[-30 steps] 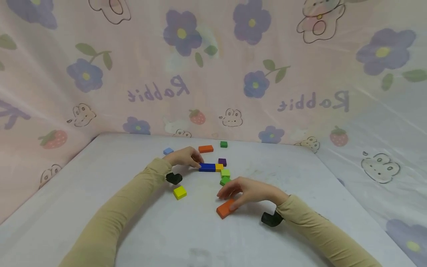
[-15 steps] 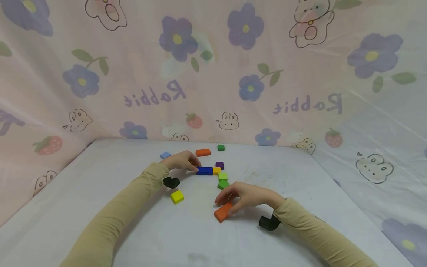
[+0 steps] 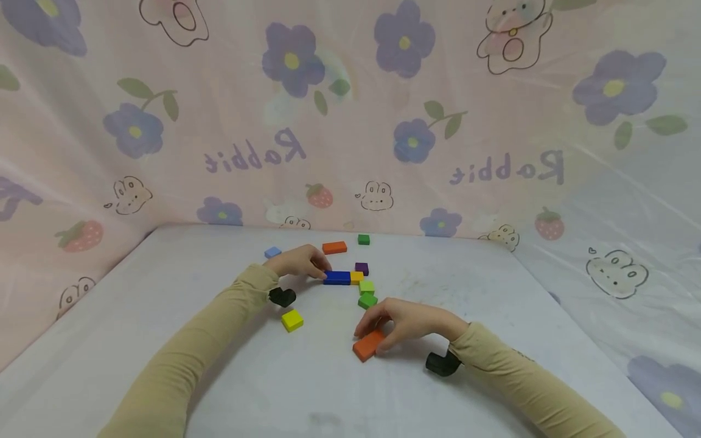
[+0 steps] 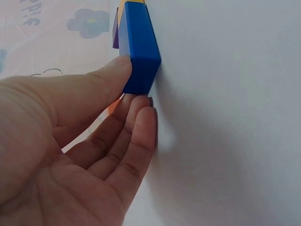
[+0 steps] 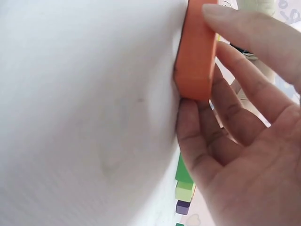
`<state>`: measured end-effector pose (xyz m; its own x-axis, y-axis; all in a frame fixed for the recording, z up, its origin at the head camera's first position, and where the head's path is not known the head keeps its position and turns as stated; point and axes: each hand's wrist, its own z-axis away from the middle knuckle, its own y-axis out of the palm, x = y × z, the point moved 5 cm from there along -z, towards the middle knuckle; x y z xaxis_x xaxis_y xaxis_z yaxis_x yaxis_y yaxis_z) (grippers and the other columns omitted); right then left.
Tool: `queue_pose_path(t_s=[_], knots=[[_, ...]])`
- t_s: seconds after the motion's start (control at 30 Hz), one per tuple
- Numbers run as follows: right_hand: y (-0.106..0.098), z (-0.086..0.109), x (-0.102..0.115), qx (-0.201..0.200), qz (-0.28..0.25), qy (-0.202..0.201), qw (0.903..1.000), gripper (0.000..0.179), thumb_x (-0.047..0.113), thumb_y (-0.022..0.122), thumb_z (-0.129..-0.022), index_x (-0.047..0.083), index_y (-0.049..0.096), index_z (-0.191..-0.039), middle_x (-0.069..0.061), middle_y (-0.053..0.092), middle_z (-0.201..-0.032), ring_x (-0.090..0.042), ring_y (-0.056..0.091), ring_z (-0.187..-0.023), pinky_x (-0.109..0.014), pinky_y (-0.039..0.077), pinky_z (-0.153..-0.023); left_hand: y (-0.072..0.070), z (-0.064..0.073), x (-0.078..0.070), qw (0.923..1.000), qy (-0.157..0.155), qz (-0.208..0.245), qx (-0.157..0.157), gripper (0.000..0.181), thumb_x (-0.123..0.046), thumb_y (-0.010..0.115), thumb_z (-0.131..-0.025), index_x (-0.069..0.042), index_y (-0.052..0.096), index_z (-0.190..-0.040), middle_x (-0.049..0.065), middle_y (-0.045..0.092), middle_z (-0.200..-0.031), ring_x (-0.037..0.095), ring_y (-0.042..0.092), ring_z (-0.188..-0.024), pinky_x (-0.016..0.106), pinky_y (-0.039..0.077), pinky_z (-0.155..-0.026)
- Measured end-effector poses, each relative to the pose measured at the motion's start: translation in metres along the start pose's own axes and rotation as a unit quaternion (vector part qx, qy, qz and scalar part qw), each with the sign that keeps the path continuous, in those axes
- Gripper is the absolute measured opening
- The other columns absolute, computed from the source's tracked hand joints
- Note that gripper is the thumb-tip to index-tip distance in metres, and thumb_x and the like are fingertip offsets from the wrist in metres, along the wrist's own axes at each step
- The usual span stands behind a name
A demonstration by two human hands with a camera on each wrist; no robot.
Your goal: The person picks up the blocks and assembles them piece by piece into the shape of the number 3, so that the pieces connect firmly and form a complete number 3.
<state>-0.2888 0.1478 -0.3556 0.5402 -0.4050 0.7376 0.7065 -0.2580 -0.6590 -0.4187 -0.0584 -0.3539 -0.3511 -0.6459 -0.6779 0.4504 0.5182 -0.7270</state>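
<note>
My left hand [image 3: 300, 261] is at the left end of a long blue block [image 3: 336, 278], the thumb on its surface and the fingertips against its end in the left wrist view. That block lies end to end with a yellow-orange block [image 3: 356, 278]; a light green block [image 3: 366, 288] and a green block [image 3: 367, 300] follow toward me, set at angles. A purple block [image 3: 361, 268] sits behind the yellow-orange one. Nearer to me, my right hand [image 3: 411, 319] holds an orange block [image 5: 196, 52] between thumb and fingers, close on the white table.
Between the forearms, nearer the left one, lies a bright yellow block [image 3: 292, 320]. Farther back are a light blue block [image 3: 272, 252], another orange block [image 3: 334, 247] and a dark green block [image 3: 364, 239]. A patterned curtain [image 3: 350, 121] rises behind the table [image 3: 285, 389].
The head view has shifted slightly. Both hands stay at their blocks; the right hand's thumb has slid a little along the orange block's near edge. The other blocks keep their places.
</note>
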Motion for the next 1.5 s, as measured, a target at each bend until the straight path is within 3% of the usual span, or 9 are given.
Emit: queue_pose_path(t_s=[0.23, 0.5, 0.9, 1.5], knots=[[0.000, 0.000, 0.001, -0.002, 0.018, -0.001, 0.9998, 0.033, 0.007, 0.075, -0.081, 0.016, 0.068, -0.112, 0.009, 0.067, -0.106, -0.011, 0.060, -0.099, -0.031, 0.046, -0.092, 0.001, 0.000, 0.001, 0.9999, -0.008, 0.012, 0.002, 0.022, -0.013, 0.070, -0.088, -0.010, 0.070, -0.109, 0.001, 0.066, -0.102, 0.021, 0.055, -0.092, 0.033, 0.048, -0.086], [-0.006, -0.004, 0.005, -0.026, 0.056, 0.005, 0.9981, 0.030, 0.013, 0.077, -0.081, 0.019, 0.069, -0.109, 0.011, 0.066, -0.103, -0.010, 0.058, -0.095, -0.030, 0.047, -0.089, 0.000, -0.001, 0.001, 0.9999, 0.006, 0.008, 0.006, 0.023, -0.012, 0.070, -0.088, -0.008, 0.069, -0.110, 0.002, 0.066, -0.102, 0.020, 0.056, -0.091, 0.031, 0.048, -0.085], [-0.021, -0.022, 0.015, -0.122, 0.088, -0.054, 0.9873, 0.030, 0.018, 0.078, -0.080, 0.017, 0.070, -0.109, 0.010, 0.065, -0.101, -0.011, 0.059, -0.092, -0.031, 0.049, -0.084, -0.004, -0.004, 0.000, 0.9995, 0.023, 0.008, 0.018, 0.022, -0.007, 0.070, -0.086, -0.003, 0.070, -0.108, 0.004, 0.067, -0.096, 0.018, 0.057, -0.087, 0.029, 0.048, -0.081], [-0.022, -0.037, 0.006, -0.149, 0.113, 0.001, 0.9824, 0.029, 0.015, 0.079, -0.080, 0.011, 0.071, -0.108, 0.008, 0.067, -0.100, -0.008, 0.060, -0.093, -0.027, 0.049, -0.085, -0.002, -0.003, 0.000, 0.9998, 0.010, 0.011, 0.014, 0.022, -0.010, 0.070, -0.087, -0.005, 0.070, -0.109, 0.003, 0.067, -0.097, 0.019, 0.056, -0.088, 0.030, 0.048, -0.082]])
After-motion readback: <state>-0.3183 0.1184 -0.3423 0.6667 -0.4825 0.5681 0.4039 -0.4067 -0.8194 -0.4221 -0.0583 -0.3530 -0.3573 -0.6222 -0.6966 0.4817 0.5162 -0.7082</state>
